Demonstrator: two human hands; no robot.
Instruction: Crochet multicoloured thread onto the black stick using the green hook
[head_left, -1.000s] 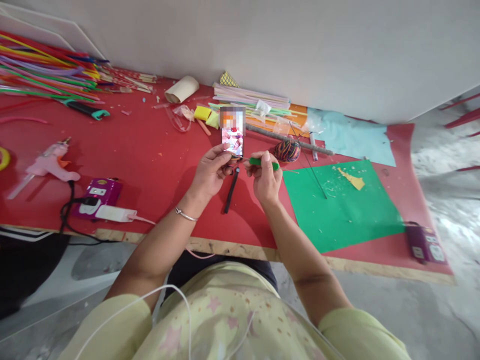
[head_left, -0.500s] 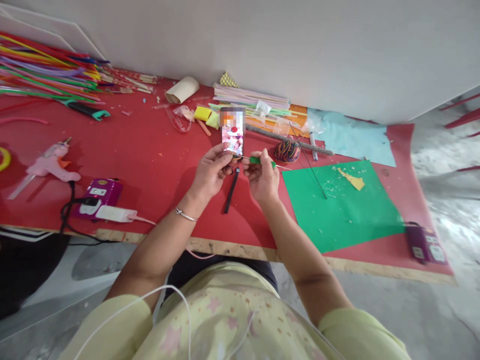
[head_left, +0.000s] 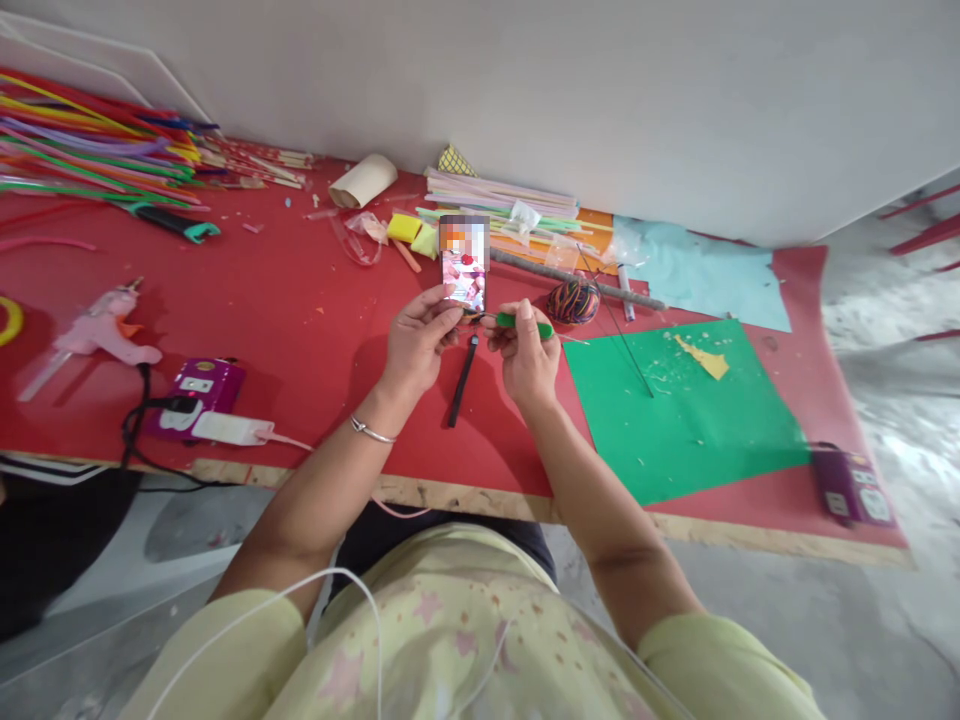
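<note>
A crochet hook (head_left: 517,324) with a green handle is gripped in my right hand (head_left: 527,360), its thin tip pointing left. My left hand (head_left: 417,345) pinches a small bit of multicoloured yarn (head_left: 471,319) close to that tip; fingers hide most of it. Just beyond my hands a phone (head_left: 463,265) stands with its screen lit. A black strap-like strip (head_left: 463,385) lies on the table below them. To the right of the phone sits a ball of multicoloured yarn (head_left: 573,301).
On the red table (head_left: 300,300), a pink glue gun (head_left: 105,325) and a purple power socket (head_left: 201,395) lie left. A green sheet (head_left: 675,420) lies right, with a thin dark rod (head_left: 626,345) across its edge. Straws (head_left: 502,192) and a cardboard tube (head_left: 364,181) line the back.
My right hand and the crochet hook have shifted very slightly, with the handle tilting a little. My left hand stays almost in place.
</note>
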